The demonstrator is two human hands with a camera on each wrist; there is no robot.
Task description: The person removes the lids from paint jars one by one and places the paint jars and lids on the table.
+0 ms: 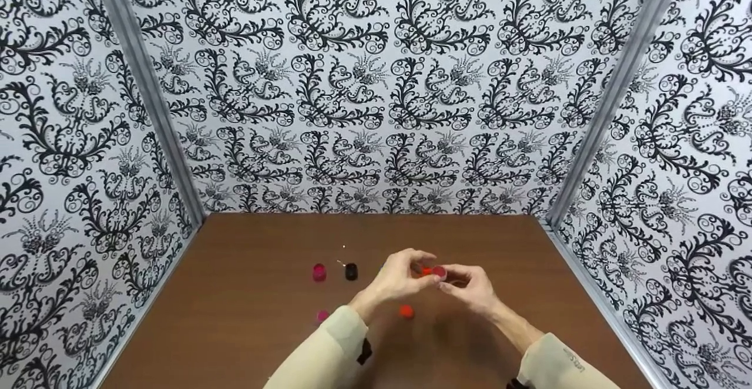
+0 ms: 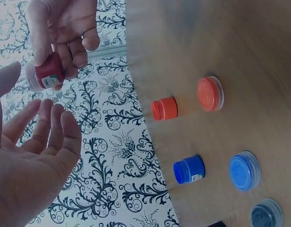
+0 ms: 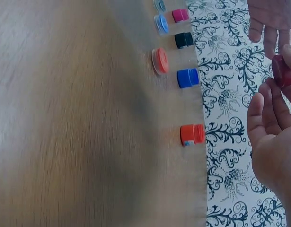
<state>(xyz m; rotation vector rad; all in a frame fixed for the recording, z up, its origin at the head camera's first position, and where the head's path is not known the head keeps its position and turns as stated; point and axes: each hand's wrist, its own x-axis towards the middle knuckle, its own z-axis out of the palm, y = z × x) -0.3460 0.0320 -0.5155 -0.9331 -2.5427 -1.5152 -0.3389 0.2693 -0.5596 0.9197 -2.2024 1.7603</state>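
Note:
My right hand [image 1: 473, 289] holds a small red paint jar [image 2: 50, 68] with a clear lid [image 2: 32, 78], its thumb over one side and fingers under the other. In the left wrist view the lid end faces my left hand [image 2: 36, 151]. That hand's fingers are extended and spread apart, the thumb tip close beside the lid. Both hands are raised above the brown table. Behind them stands an orange paint jar [image 2: 164, 109] with no lid on it, and an orange lid [image 1: 406, 311] lies nearer to me.
Along the table to the left are a blue jar [image 2: 189, 169], a black jar [image 1: 351, 271] and a magenta jar [image 1: 319, 272]. Nearer lie a blue lid [image 2: 244, 170], a dark lid [image 2: 267, 215] and a magenta lid [image 1: 322, 316]. Patterned walls [image 1: 364, 95] enclose the table.

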